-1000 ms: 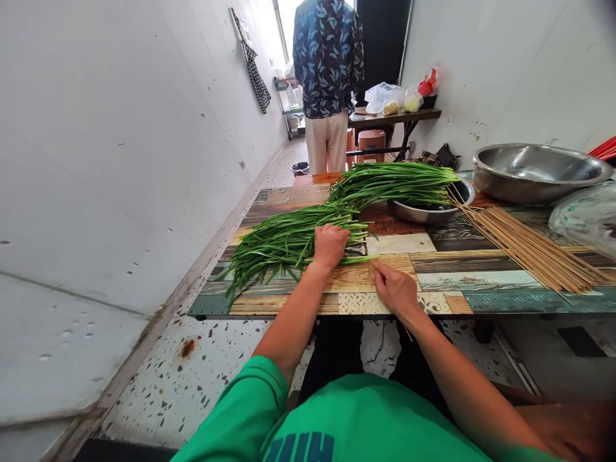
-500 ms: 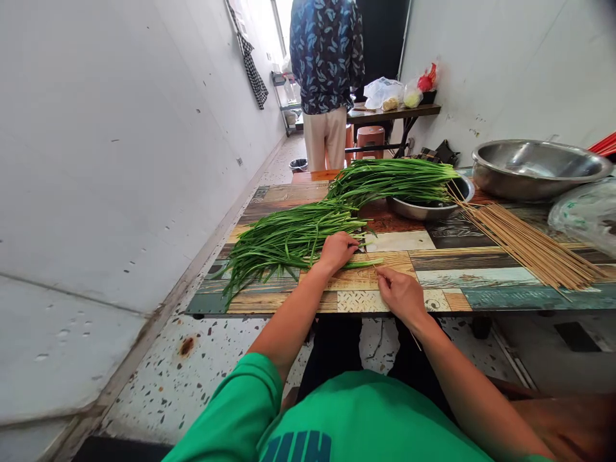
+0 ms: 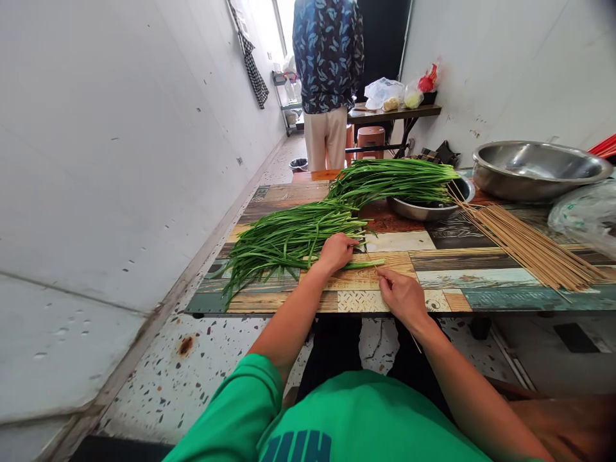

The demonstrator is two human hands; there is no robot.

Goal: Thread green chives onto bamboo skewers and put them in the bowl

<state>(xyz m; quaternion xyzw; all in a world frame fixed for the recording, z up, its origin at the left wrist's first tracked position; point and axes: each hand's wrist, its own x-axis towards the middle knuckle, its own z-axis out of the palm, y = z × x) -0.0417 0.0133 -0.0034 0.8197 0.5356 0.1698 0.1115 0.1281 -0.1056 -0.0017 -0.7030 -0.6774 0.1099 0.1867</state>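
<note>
A loose pile of garlic chives (image 3: 283, 234) lies across the left half of the table, leaves to the left and pale stem ends to the right. Over its near right edge, my left hand (image 3: 337, 252) is closed with fingers curled down on a few chives, whose stems stick out to the right beneath it. My right hand (image 3: 403, 295) pinches a thin bamboo skewer (image 3: 416, 344); its tip end points up-left to the stems, and the other end sticks out below the wrist. Whether the tip touches the stems is too small to tell.
Another bunch of chives (image 3: 394, 179) rests over a small metal bowl (image 3: 423, 210). Many bamboo skewers (image 3: 534, 247) lie on the right, their far ends against that bowl. Behind them stand a large steel basin (image 3: 539, 186) and a plastic bag (image 3: 590, 215). A person (image 3: 327, 70) stands beyond the table.
Almost nothing differs. Both hands keep their places, and the stem ends between them have shifted very slightly to the right.
</note>
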